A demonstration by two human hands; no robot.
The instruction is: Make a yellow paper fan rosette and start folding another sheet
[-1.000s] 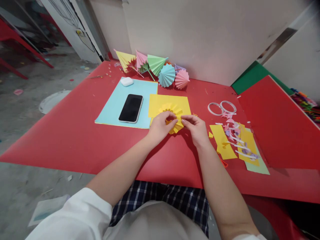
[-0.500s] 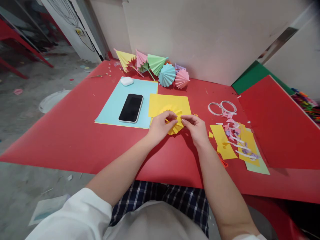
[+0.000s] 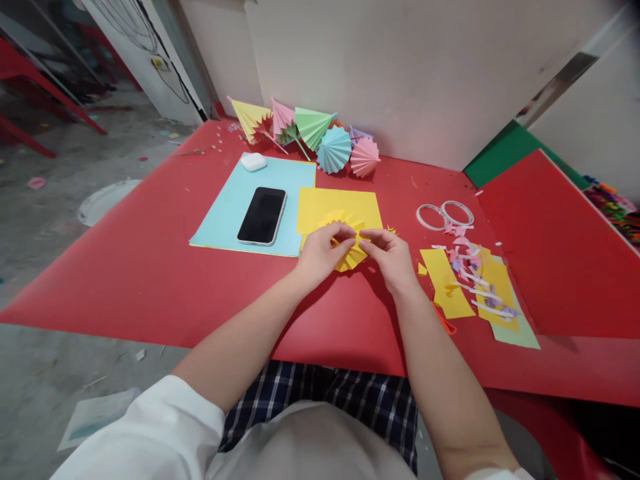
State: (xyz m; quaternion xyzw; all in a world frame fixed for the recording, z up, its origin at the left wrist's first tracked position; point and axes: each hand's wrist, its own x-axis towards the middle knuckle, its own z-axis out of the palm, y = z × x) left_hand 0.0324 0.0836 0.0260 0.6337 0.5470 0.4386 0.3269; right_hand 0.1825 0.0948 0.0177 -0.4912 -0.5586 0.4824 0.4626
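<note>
A pleated yellow paper fan [image 3: 351,252] sits at the near edge of a flat yellow paper sheet [image 3: 336,203] on the red table [image 3: 150,267]. My left hand [image 3: 320,255] pinches the fan's left side, fingers curled. From the right, my right hand [image 3: 393,257] pinches the same fan, its fingertips almost meeting those of the left. Most of the fan is hidden under the two hands.
A black phone [image 3: 263,215] lies on a light blue sheet [image 3: 225,213], with a white earbud case [image 3: 253,162] behind it. Several coloured paper fans [image 3: 320,137] lean at the wall. Two tape rings [image 3: 443,215] and paper scraps [image 3: 473,283] lie to the right.
The fingertips of both hands have drawn slightly closer together on the yellow fan. Everything else on the table is as before.
</note>
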